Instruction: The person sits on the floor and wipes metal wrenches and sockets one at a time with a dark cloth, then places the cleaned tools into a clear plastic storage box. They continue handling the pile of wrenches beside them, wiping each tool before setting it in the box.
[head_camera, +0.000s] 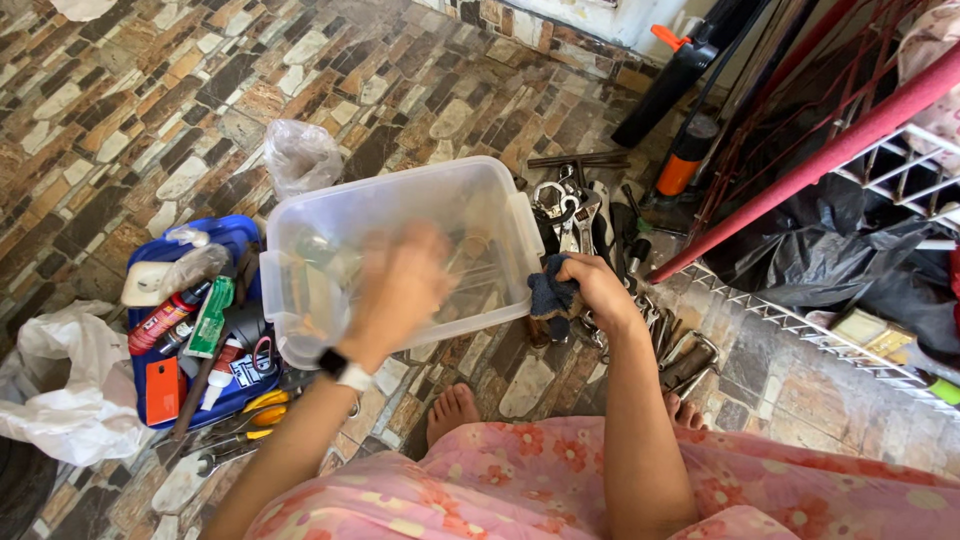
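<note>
While tilted, clear bin (480, 200) opens toward viewer | right hand (600, 290) grips cloth (550, 297)

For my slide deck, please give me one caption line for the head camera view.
Left hand reaches over a clear plastic bin while right hand grips a dark blue cloth beside scattered tools.

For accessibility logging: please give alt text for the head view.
A person's left hand reaches into a clear plastic tub on a stone floor, while the right hand grips a dark blue cloth beside scattered metal tools.
</note>
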